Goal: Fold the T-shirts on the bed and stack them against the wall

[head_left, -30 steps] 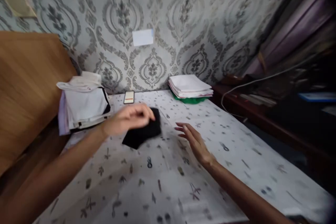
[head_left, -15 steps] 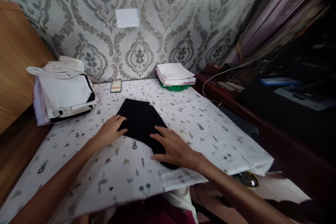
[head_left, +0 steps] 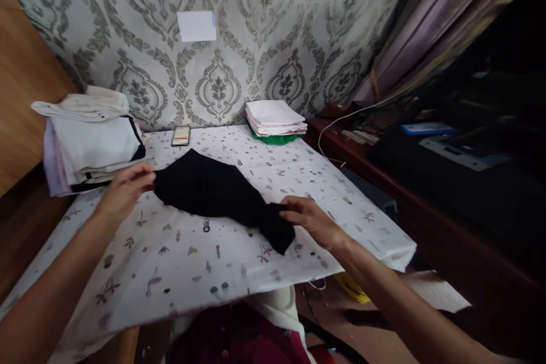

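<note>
A piece of black cloth (head_left: 213, 187), its garment kind unclear, stretches across the middle of the table. My left hand (head_left: 125, 190) pinches its left corner between thumb and fingers. At the other end, my right hand (head_left: 310, 219) grips the narrower right part, whose tip hangs down toward the front edge. Part of the cloth seems to rest on the patterned table cover (head_left: 179, 273); how much is lifted I cannot tell.
Folded white cloths are piled in a stack (head_left: 100, 142) at the left. A smaller folded stack (head_left: 275, 116), green at the bottom, sits at the back right. A small card-like object (head_left: 181, 136) lies near the wall. A dark red desk (head_left: 333, 131) with a white cable borders the right side.
Both hands have gone from lying spread on the black cloth to gripping its ends. The left hand has moved left and the cloth is drawn out wider. The view has shifted slightly.
</note>
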`<action>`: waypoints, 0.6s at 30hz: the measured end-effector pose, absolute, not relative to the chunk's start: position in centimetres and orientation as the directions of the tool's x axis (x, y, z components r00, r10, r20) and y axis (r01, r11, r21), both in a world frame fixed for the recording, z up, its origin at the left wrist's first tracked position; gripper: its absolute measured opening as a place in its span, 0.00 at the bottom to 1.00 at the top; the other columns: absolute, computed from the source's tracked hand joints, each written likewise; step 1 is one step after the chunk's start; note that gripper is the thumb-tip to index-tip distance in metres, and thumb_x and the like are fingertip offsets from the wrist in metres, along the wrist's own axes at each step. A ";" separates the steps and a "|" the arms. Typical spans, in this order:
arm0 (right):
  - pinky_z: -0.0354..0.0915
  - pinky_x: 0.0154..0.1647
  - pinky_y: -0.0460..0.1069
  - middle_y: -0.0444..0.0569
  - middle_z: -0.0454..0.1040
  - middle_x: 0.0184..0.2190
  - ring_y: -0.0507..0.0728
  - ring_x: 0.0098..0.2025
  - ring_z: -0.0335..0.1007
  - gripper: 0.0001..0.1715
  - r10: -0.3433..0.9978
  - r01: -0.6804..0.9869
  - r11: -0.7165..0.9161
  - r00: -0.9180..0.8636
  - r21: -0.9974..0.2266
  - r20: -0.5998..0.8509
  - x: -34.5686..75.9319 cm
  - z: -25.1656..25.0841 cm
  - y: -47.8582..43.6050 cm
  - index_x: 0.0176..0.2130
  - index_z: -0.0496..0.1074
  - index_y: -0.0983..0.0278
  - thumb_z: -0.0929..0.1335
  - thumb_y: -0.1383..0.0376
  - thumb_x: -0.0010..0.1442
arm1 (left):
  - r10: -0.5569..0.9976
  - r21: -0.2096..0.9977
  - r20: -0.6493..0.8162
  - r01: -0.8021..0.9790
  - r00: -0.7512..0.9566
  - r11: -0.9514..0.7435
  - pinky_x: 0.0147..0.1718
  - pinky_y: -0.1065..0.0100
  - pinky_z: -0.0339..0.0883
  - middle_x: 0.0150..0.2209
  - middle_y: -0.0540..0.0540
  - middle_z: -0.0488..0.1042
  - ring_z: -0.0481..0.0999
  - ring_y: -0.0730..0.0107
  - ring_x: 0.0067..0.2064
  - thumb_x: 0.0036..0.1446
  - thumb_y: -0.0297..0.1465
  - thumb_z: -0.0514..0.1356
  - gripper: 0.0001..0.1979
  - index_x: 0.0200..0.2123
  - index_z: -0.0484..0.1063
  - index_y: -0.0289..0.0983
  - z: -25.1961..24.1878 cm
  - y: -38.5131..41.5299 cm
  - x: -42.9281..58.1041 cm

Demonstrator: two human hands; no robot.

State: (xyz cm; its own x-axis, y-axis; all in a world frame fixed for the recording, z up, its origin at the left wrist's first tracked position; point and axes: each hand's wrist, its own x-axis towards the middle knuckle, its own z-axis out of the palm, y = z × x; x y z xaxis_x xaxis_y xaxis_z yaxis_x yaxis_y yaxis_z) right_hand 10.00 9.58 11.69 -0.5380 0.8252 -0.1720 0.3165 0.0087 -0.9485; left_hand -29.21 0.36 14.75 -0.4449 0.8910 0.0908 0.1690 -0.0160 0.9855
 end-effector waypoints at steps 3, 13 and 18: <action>0.65 0.29 0.50 0.43 0.72 0.26 0.54 0.26 0.67 0.16 0.918 0.032 -0.160 -0.361 -0.987 -0.161 12.6 12.1 10.7 0.31 0.68 0.59 0.74 0.56 0.46 | 0.820 0.998 0.034 -0.023 -0.572 -0.058 0.34 0.68 0.70 0.28 0.54 0.73 0.71 0.72 0.32 0.38 0.31 0.71 0.15 0.31 0.70 0.39 18.3 -2.3 -29.4; 0.66 0.29 0.49 0.45 0.73 0.28 0.55 0.27 0.67 0.15 0.930 0.118 -0.069 -0.352 -0.991 -0.107 18.0 11.5 8.1 0.32 0.72 0.59 0.75 0.55 0.48 | 0.901 0.821 -0.206 0.435 -0.381 0.371 0.34 0.68 0.70 0.30 0.51 0.77 0.74 0.63 0.35 0.42 0.44 0.69 0.14 0.27 0.73 0.43 16.9 -10.0 -28.9; 0.70 0.38 0.51 0.49 0.76 0.36 0.58 0.37 0.72 0.18 0.817 0.347 0.082 -0.560 -0.934 -0.136 19.2 11.1 5.6 0.37 0.77 0.60 0.74 0.51 0.53 | 0.953 0.716 -0.126 0.640 -0.275 0.280 0.48 0.67 0.68 0.64 0.54 0.68 0.70 0.54 0.59 0.49 0.46 0.64 0.11 0.29 0.74 0.46 16.2 -13.2 -29.0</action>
State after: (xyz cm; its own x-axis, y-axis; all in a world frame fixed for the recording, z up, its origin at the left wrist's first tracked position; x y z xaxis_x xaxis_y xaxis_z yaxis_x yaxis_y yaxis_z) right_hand 19.22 5.60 11.10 -0.5597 0.8175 -0.1360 0.3465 0.0818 -0.9345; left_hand -28.96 -13.22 16.23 -0.2751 0.9531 -0.1263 0.6398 0.2796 0.7159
